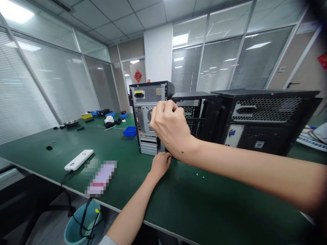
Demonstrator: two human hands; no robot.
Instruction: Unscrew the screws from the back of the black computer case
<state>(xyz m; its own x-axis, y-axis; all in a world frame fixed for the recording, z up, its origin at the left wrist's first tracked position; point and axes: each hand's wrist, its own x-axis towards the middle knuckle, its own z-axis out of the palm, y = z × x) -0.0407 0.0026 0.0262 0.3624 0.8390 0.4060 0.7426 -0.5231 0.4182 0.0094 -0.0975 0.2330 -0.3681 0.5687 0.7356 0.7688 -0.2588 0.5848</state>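
My right hand (pixel 170 124) is raised in front of the first computer case (pixel 149 117), its fingers curled closed; what they hold, if anything, is hidden behind the hand. Below it, my left hand (pixel 160 163) rests low by the bottom corner of that case, fingers bent around something I cannot make out. The case stands upright with its rear side, ports and slot covers facing me. Just right of it stands an open black case frame (pixel 199 115), partly covered by my right hand. Several small screws (pixel 203 177) lie on the green table (pixel 204 207) below my right forearm.
Another black computer case (pixel 263 119) stands at the right. A blue tray (pixel 129 131) sits left of the first case. A white power bank (pixel 79 160) and a pixelated phone-like item (pixel 102 178) lie at the left. A teal bin (pixel 73 228) is below the table edge.
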